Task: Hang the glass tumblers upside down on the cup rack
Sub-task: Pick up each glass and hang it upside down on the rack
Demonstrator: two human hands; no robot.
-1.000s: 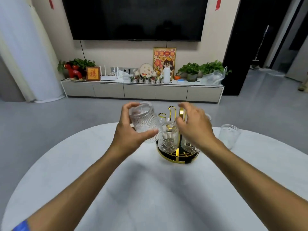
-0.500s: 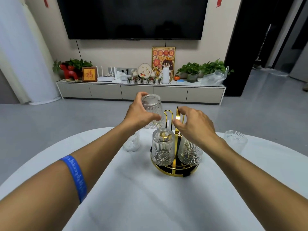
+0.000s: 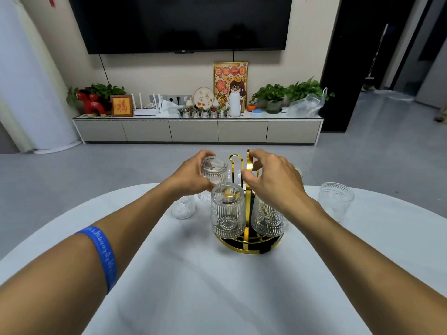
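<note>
A gold cup rack (image 3: 250, 247) with a round black base stands on the white table (image 3: 217, 286). Two ribbed glass tumblers hang upside down on it: one at the front left (image 3: 227, 211), one at the front right (image 3: 267, 220). My left hand (image 3: 191, 176) holds a third tumbler (image 3: 214, 171) upside down at the rack's back left, over a peg. My right hand (image 3: 272, 178) grips the rack's gold central handle (image 3: 249, 163). Loose tumblers stand upright on the table at the left (image 3: 183, 206) and at the right (image 3: 335, 200).
The table's far edge runs just behind the rack. Beyond it lie grey floor, a low TV cabinet (image 3: 198, 130) with plants and ornaments, and a wall-mounted TV (image 3: 181, 22). A blue wristband (image 3: 102, 257) sits on my left forearm.
My left hand has carried the tumbler from the rack's front left up and over to its back left, then lowered it. My right hand has shifted onto the central handle.
</note>
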